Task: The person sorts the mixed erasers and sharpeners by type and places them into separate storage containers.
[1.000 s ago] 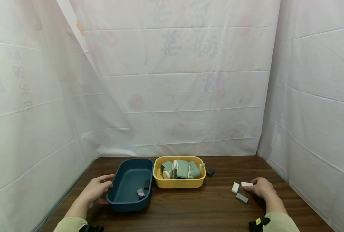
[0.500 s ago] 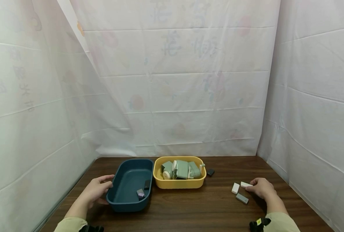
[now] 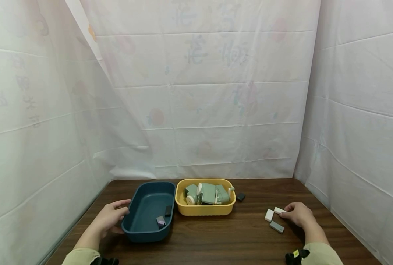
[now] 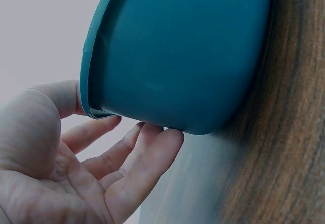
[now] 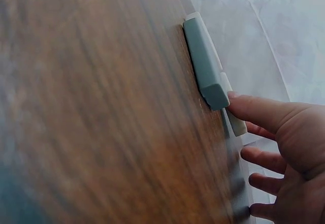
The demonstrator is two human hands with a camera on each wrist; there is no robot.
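The white block is on the right side, near the second white block and the grey block. The right hand pinches it between thumb and forefinger; whether it is lifted, I cannot tell. In my judgement, this pinch should be firm but gentle, so the neighbour blocks are not pushed. The left hand holds the blue tray, thumb at the rim, fingers against the outer wall; a steady hold seems enough. Farther back stands the yellow tray.
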